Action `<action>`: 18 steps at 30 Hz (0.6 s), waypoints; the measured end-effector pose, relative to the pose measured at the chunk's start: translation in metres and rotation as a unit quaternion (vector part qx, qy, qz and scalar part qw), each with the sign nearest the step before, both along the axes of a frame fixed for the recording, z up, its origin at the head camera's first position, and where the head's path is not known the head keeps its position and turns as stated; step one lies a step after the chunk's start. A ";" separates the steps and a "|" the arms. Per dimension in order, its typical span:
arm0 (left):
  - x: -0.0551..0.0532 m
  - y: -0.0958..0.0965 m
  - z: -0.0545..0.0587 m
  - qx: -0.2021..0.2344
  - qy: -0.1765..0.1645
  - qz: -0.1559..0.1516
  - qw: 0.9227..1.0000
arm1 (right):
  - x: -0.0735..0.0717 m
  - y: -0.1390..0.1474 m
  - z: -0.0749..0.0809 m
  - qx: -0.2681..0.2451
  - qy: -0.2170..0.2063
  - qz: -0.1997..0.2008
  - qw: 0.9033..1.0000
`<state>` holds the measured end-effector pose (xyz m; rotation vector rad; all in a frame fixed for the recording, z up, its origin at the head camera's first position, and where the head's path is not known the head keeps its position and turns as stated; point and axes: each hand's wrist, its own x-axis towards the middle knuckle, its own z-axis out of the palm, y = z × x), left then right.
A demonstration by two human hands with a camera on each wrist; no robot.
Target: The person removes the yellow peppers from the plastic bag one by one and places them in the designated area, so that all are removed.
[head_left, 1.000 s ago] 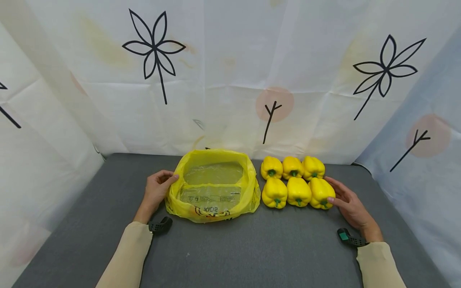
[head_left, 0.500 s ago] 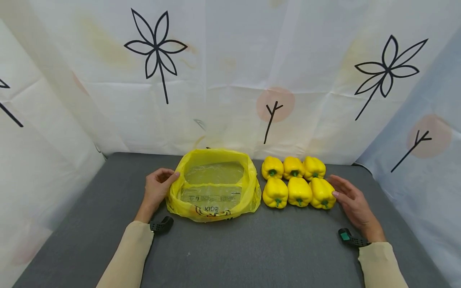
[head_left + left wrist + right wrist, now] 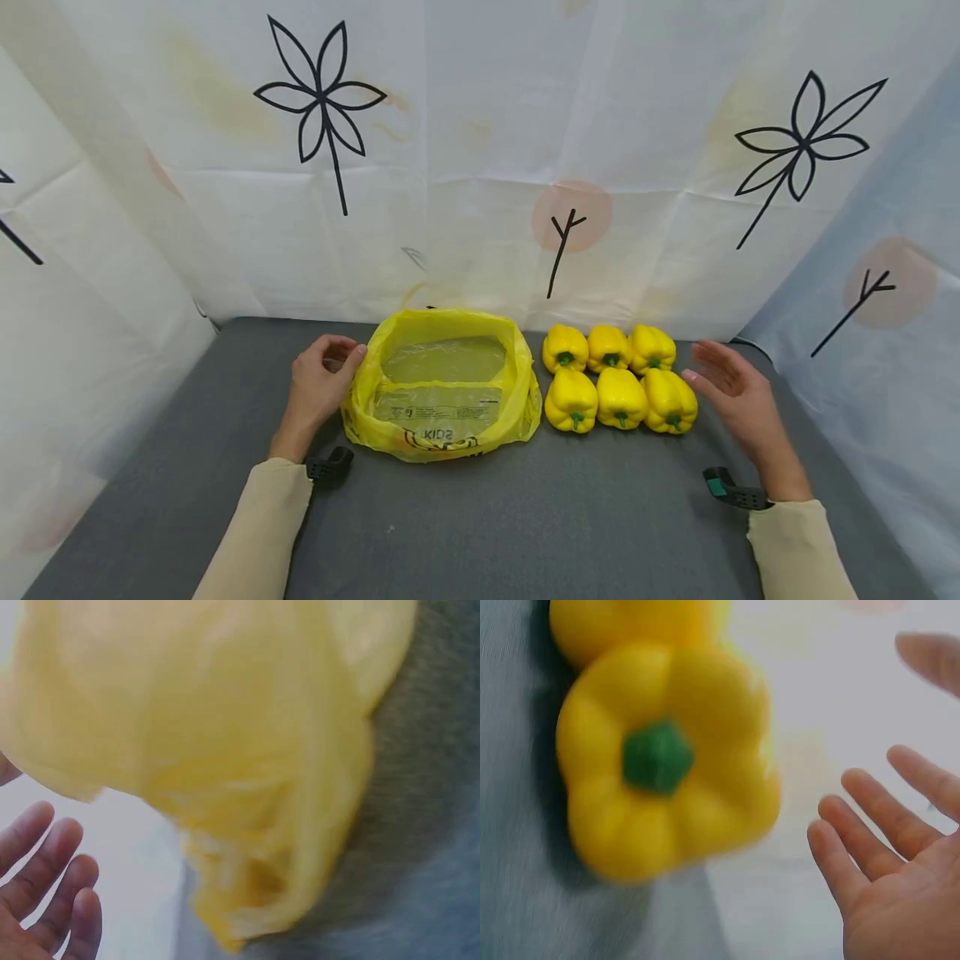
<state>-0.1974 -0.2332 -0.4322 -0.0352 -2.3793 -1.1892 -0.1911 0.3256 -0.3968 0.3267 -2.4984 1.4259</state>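
A yellow plastic bag (image 3: 442, 446) with dark printing stands on the table, its wide mouth facing up. By its left rim is my left hand (image 3: 318, 383), thumb tip close to the plastic; in the left wrist view the fingers (image 3: 64, 844) are spread apart from the bag (image 3: 247, 735) and grip nothing. Several yellow bell peppers lie in two rows to the right of the bag. Beside the front right bell pepper (image 3: 669, 400) my right hand (image 3: 738, 400) is raised with loose, parted fingers. The right wrist view shows a gap between that pepper (image 3: 667, 817) and the fingers (image 3: 840, 862).
The dark grey table (image 3: 540, 525) runs back to a white cloth backdrop (image 3: 480, 150) printed with flowers and twigs. More cloth hangs along both sides. The front left pepper (image 3: 572, 400) sits close to the bag's right side.
My right hand has moved off the front right pepper, upward and to the right. My left hand has drawn slightly left and up from the bag's rim. Bag and peppers have stayed put.
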 end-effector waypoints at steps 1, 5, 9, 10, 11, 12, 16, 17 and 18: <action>0.001 0.001 0.003 -0.016 0.013 0.000 1.000 | 0.001 -0.005 0.004 0.025 0.005 -0.010 1.000; 0.004 0.008 0.017 -0.098 0.072 0.001 0.993 | 0.007 -0.023 0.018 0.079 0.034 -0.016 0.996; 0.006 0.012 0.029 -0.176 0.120 0.008 0.977 | 0.010 -0.033 0.023 0.144 0.085 -0.020 0.986; 0.007 0.012 0.031 -0.191 0.125 0.006 0.974 | 0.009 -0.033 0.023 0.164 0.103 -0.024 0.981; 0.007 0.012 0.033 -0.206 0.129 0.004 0.970 | 0.008 -0.034 0.022 0.187 0.128 -0.028 0.974; 0.008 0.012 0.034 -0.221 0.131 0.002 0.966 | 0.007 -0.034 0.021 0.209 0.153 -0.030 0.965; 0.010 0.011 0.040 -0.270 0.119 -0.004 0.956 | 0.004 -0.034 0.018 0.288 0.219 -0.059 0.930; 0.011 0.010 0.041 -0.279 0.114 -0.005 0.953 | 0.003 -0.034 0.017 0.303 0.223 -0.066 0.924; 0.011 0.010 0.042 -0.288 0.110 -0.005 0.951 | 0.003 -0.033 0.017 0.315 0.221 -0.073 0.920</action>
